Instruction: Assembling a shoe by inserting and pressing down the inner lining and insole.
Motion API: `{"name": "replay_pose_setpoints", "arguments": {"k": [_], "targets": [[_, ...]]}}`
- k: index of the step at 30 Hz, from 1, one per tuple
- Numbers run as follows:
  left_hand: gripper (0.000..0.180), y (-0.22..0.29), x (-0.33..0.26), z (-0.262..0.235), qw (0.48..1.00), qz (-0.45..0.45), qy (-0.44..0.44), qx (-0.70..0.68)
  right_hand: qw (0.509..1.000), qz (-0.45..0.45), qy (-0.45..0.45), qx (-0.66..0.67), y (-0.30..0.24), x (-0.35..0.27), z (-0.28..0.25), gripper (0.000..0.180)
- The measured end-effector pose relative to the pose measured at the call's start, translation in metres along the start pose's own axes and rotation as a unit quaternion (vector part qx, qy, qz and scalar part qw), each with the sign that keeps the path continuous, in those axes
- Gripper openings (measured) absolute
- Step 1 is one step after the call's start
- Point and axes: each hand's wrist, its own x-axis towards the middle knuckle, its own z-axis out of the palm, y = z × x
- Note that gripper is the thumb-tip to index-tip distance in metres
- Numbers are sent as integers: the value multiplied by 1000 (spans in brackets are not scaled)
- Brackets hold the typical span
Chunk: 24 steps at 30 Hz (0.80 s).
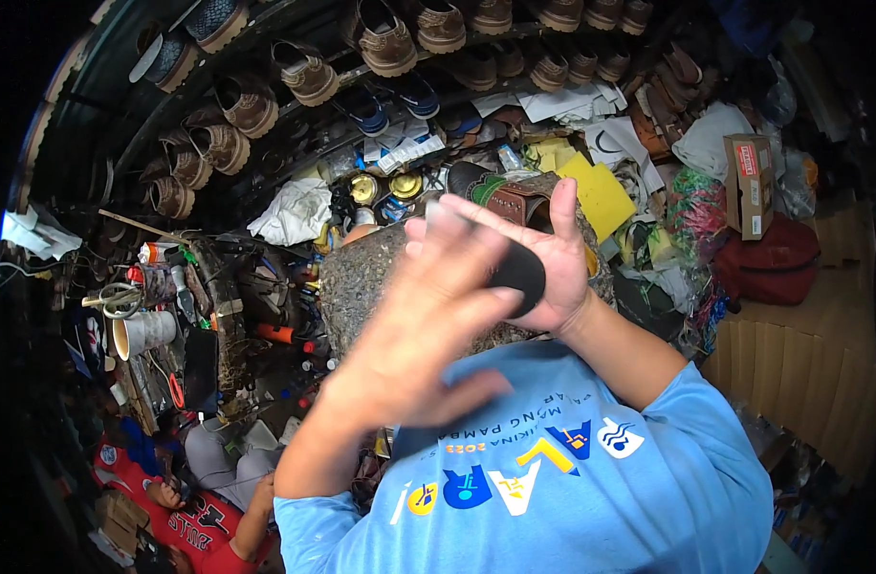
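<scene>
Black rounded piece (522,279) lies on the upturned palm of the right hand (563,266), at the centre of the clock face used here, above a rough grey-brown block (354,282) whose bare part shows toward nine o'clock. That hand is spread wide and flat, its thumb stretched up toward one o'clock. Across its fingers passes the left hand (436,301), also wide, thumb apart from the fingers; motion blurs it, and it hides part of the piece, so I cannot tell whether it touches. Just beyond the hands at twelve o'clock sits a brown shoe upper (511,208) with green on it; a yellow sheet (602,199) lies between one and two. Farther out, a carton (750,187) stands at two, a dark red bag (771,263) rests at three, crumpled white paper (297,210) lies between nine and ten, and brown shoes (385,40) line a rack toward eleven. At eight, a co-worker in a red shirt (197,521) is partly visible.
</scene>
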Motion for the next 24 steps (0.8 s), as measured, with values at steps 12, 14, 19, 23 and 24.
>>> {"name": "replay_pose_setpoints", "arguments": {"k": [12, 14, 19, 23, 24], "targets": [[56, -17, -14, -23, 989, -97, -54, 98, 955, 20, 189, -226, 14, -29, -7, 39], [56, -18, -17, -23, 987, -104, -63, 104, 892, -21, 260, -368, 17, -32, -1, 27], [56, -22, -26, -21, 986, -116, -66, 97, 899, -25, 209, -383, 16, -40, -1, 36], [58, -26, -38, -20, 987, -130, -52, 83, 941, -21, 159, -299, 13, -41, 6, 47], [59, -26, -39, -19, 988, -126, -41, 78, 941, -21, 159, -298, 14, -40, 5, 47]]}}
